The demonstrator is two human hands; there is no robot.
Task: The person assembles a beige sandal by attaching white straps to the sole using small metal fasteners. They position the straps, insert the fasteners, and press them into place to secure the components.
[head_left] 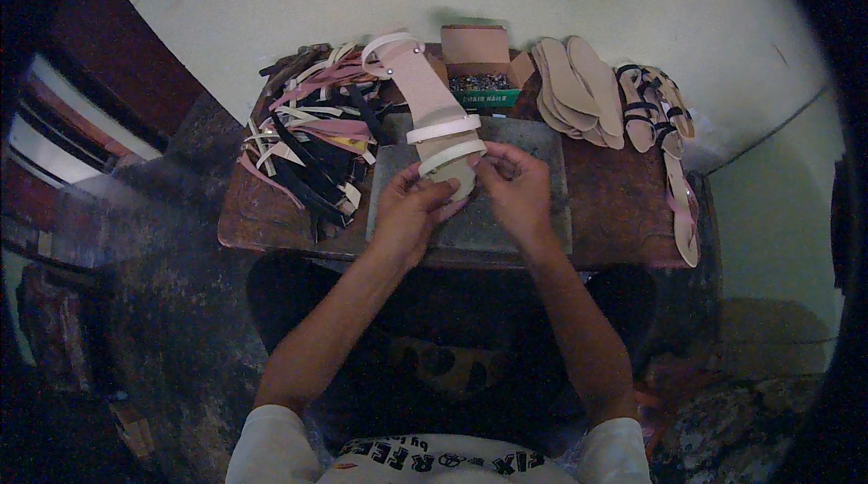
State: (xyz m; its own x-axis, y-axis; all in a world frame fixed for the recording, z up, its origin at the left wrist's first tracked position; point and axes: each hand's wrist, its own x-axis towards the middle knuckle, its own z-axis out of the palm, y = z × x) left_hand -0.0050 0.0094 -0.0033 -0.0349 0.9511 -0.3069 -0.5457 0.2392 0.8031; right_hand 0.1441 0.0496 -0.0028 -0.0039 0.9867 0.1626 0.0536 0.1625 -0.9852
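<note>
A sandal [418, 77] with a pinkish-beige sole is held over a dark grey slab, its toe end toward me. Two white straps cross the front part and a white ankle strap loops round the far heel end. My left hand [411, 208] is closed round the toe end, thumb on top of the sole. Fingers of my right hand [515, 190] pinch the right end of the nearest white strap [452, 156] at the sole's edge. Beneath both hands lies the grey slab [533, 222] on the wooden table.
Left on the table [615, 235] is a heap of black, white and pink straps [316, 145]. An open box of small nails [484, 84] stands at the back. Stacked beige soles [570, 91] lie to its right, then black-strapped sandals [644, 104] and a pink-strapped sandal [683, 204]. A wall rises behind.
</note>
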